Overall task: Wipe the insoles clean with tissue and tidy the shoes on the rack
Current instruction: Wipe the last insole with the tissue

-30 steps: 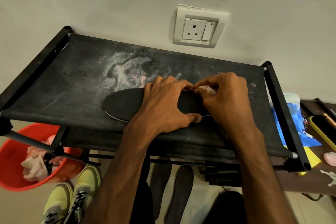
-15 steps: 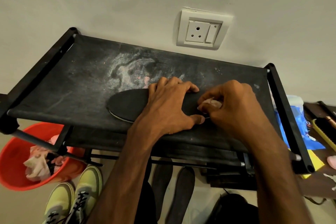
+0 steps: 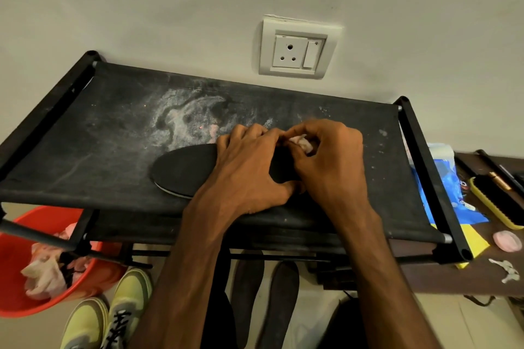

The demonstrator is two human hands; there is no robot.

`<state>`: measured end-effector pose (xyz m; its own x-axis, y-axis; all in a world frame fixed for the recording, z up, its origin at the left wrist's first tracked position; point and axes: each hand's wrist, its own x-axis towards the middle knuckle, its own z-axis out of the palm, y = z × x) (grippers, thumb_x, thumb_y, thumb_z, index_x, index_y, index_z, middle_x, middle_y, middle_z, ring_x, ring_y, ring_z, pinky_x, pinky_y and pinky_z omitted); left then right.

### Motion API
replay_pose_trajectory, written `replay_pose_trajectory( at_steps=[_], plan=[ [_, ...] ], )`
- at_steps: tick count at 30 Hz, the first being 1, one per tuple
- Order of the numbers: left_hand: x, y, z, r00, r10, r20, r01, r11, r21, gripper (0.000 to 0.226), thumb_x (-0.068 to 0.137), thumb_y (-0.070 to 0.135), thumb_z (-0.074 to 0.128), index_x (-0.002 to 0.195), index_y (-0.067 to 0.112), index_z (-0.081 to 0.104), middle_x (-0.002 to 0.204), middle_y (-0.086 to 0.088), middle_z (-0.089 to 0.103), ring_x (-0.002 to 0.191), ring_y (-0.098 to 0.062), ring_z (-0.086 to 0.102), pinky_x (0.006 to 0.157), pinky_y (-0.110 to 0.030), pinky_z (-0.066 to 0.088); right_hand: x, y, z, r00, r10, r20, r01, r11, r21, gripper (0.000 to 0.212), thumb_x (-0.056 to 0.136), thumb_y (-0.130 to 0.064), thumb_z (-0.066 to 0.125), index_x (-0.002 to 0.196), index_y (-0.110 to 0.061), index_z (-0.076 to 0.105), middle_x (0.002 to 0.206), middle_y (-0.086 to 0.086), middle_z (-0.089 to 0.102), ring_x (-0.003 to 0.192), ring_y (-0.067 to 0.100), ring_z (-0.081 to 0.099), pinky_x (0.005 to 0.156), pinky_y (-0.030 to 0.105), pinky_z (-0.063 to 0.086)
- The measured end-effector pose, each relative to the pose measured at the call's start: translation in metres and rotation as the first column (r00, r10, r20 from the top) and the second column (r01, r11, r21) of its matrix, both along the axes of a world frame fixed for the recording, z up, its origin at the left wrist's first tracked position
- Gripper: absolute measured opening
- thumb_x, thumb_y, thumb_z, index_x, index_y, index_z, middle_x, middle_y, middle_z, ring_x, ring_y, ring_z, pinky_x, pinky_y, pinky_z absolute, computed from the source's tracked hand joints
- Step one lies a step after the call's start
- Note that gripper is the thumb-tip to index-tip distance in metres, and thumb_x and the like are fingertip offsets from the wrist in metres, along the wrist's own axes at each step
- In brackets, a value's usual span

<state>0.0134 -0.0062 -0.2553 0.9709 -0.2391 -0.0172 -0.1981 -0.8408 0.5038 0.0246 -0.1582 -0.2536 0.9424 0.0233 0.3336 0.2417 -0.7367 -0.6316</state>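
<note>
**Insole pinned flat while tissue worked the heel end**

A dark insole [image 3: 184, 170] lay lengthwise on the dusty fabric top of the black rack [image 3: 99, 136], just left of the frame's centre. Its rounded toe pointed left and a pale edge showed along its lower side. The left hand [image 3: 249, 167] pressed down across its middle with fingers spread over the surface. The right hand [image 3: 331, 161], touching the left, pinched a crumpled wad of pale tissue [image 3: 302, 143] against the insole's right end, which the hands mostly hid.

The insole looked thin, light and bendy, so it would likely skid or curl under rubbing unless held flat, and a broad palm over the middle suited that. To lift it, the exposed toe edge seemed the easiest place to take hold. The tissue was soft and would probably shred or pill if dragged hard over the cloth-like face.

At lower centre, beneath the rack, two more insoles [image 3: 246, 292] lay side by side. Yellow-green shoes [image 3: 124, 300] stood at lower left beside a red bucket [image 3: 17, 263] of used tissue.
</note>
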Motion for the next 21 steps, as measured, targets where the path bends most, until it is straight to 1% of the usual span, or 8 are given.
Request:
replay_pose_trajectory(
  at_steps=[4, 6, 9, 11, 15, 17, 19, 21],
  plan=[
    [0.000, -0.002, -0.001, 1.000, -0.001, 0.006, 0.001, 0.999, -0.032, 0.079, 0.070, 0.071, 0.072, 0.139, 0.042, 0.044, 0.133, 0.013, 0.046, 0.127, -0.015, 0.034, 0.104, -0.034, 0.020, 0.000, -0.005, 0.003, 0.997, -0.069, -0.044, 0.071, 0.996, 0.048, 0.012, 0.082, -0.015, 0.079, 0.088, -0.025, 0.078, 0.079, -0.013, 0.073, 0.073, 0.003, 0.069, 0.065, 0.031, 0.062],
    [0.000, 0.000, -0.001, 1.000, 0.009, 0.008, -0.008, 0.998, -0.065, 0.076, 0.068, 0.071, 0.074, 0.134, 0.046, 0.047, 0.131, 0.016, 0.048, 0.126, -0.013, 0.035, 0.102, -0.032, 0.020, 0.001, -0.010, 0.005, 0.989, -0.129, -0.065, 0.131, 0.991, 0.015, 0.011, 0.082, -0.017, 0.078, 0.089, -0.025, 0.077, 0.080, -0.013, 0.072, 0.074, 0.004, 0.069, 0.068, 0.034, 0.062],
    [0.000, 0.001, -0.001, 1.000, 0.023, 0.018, -0.021, 0.996, -0.087, 0.075, 0.066, 0.072, 0.075, 0.132, 0.047, 0.049, 0.127, 0.020, 0.049, 0.123, -0.011, 0.037, 0.102, -0.033, 0.023, 0.002, -0.022, 0.009, 0.968, -0.231, -0.098, 0.231, 0.973, -0.006, 0.008, 0.082, -0.021, 0.078, 0.088, -0.027, 0.077, 0.078, -0.014, 0.071, 0.074, 0.005, 0.068, 0.071, 0.038, 0.062],
    [-0.001, 0.000, -0.001, 0.999, 0.026, 0.030, -0.023, 0.997, -0.079, 0.076, 0.065, 0.073, 0.075, 0.131, 0.047, 0.049, 0.126, 0.019, 0.049, 0.123, -0.011, 0.037, 0.103, -0.034, 0.023, 0.001, -0.025, 0.012, 0.962, -0.250, -0.108, 0.247, 0.968, -0.032, 0.008, 0.082, -0.021, 0.077, 0.088, -0.027, 0.077, 0.077, -0.013, 0.070, 0.073, 0.007, 0.068, 0.070, 0.040, 0.062],
    [-0.002, 0.000, 0.000, 0.999, 0.023, 0.026, -0.021, 0.997, -0.073, 0.075, 0.065, 0.069, 0.076, 0.132, 0.045, 0.049, 0.127, 0.016, 0.049, 0.124, -0.013, 0.037, 0.101, -0.033, 0.021, -0.005, -0.011, 0.014, 0.987, -0.120, -0.102, 0.110, 0.989, -0.099, 0.012, 0.080, -0.015, 0.069, 0.086, -0.022, 0.076, 0.074, -0.005, 0.072, 0.068, 0.016, 0.070, 0.062, 0.041, 0.061],
    [-0.002, 0.001, 0.001, 1.000, 0.008, 0.013, -0.007, 0.998, -0.062, 0.071, 0.066, 0.058, 0.074, 0.131, 0.043, 0.049, 0.127, 0.014, 0.049, 0.125, -0.015, 0.036, 0.099, -0.032, 0.019, -0.009, 0.001, 0.012, 0.993, -0.040, -0.111, 0.029, 0.994, -0.102, 0.011, 0.078, -0.014, 0.068, 0.084, -0.019, 0.076, 0.070, -0.003, 0.070, 0.062, 0.017, 0.068, 0.056, 0.040, 0.060],
    [-0.001, 0.002, 0.001, 1.000, -0.003, 0.002, 0.003, 0.998, -0.061, 0.067, 0.066, 0.048, 0.073, 0.128, 0.040, 0.048, 0.124, 0.013, 0.048, 0.125, -0.017, 0.036, 0.097, -0.031, 0.017, -0.010, 0.008, 0.012, 0.992, 0.019, -0.125, -0.032, 0.994, -0.103, 0.008, 0.077, -0.016, 0.069, 0.081, -0.018, 0.075, 0.066, -0.004, 0.069, 0.058, 0.014, 0.066, 0.053, 0.039, 0.058],
    [-0.001, 0.002, 0.002, 1.000, -0.005, 0.008, 0.005, 0.998, -0.066, 0.068, 0.066, 0.058, 0.072, 0.128, 0.042, 0.049, 0.123, 0.014, 0.049, 0.123, -0.015, 0.036, 0.097, -0.031, 0.017, -0.010, 0.003, 0.014, 0.988, 0.035, -0.152, -0.040, 0.999, -0.027, 0.008, 0.079, -0.020, 0.075, 0.084, -0.024, 0.077, 0.068, -0.009, 0.070, 0.061, 0.008, 0.067, 0.055, 0.037, 0.060]
  ],
)
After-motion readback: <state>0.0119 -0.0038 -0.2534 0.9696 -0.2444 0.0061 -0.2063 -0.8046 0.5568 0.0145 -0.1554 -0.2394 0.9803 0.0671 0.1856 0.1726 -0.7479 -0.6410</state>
